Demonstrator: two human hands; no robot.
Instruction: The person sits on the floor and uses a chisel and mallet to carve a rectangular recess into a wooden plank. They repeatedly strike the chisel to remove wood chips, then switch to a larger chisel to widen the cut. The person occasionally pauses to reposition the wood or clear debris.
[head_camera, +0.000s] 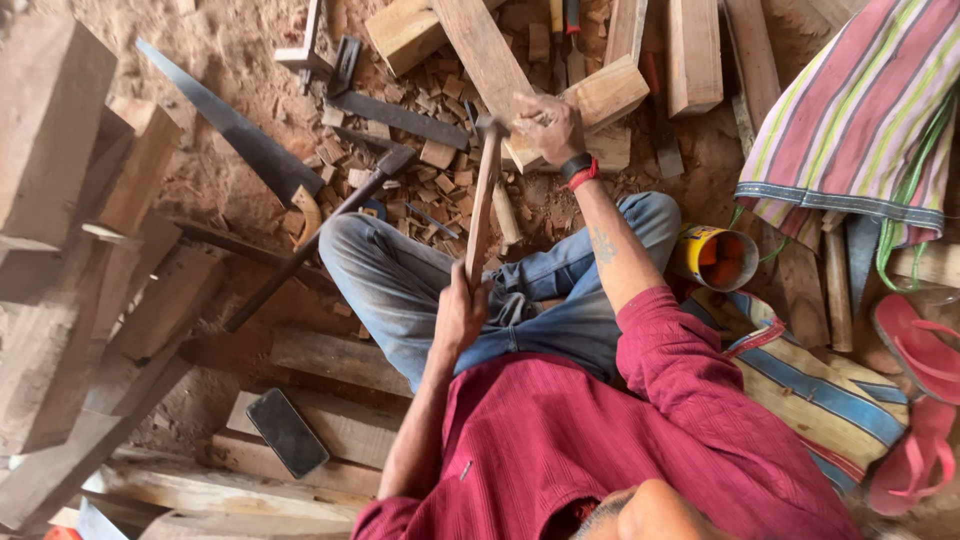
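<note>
Two hands: both busy, working over the dirt floor (230, 50).
Left hand (462, 312): grip clamped on the long wooden handle of a hammer (482, 195).
Right hand (548, 126): grip closed on a pale squared wooden block (606, 95), near the floor's far edge.
Nearby: a dark steel handsaw (235, 135) and a black phone (287, 432) on planks.

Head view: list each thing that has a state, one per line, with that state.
Left hand: shut on hammer handle.
Hammer: raised, head near the wood block.
Right hand: gripping the wood block.
Wood block: held down at its end.
Handsaw: lying flat, untouched.
Phone: screen dark, on plank.
Tin can: open, on its side.
</note>
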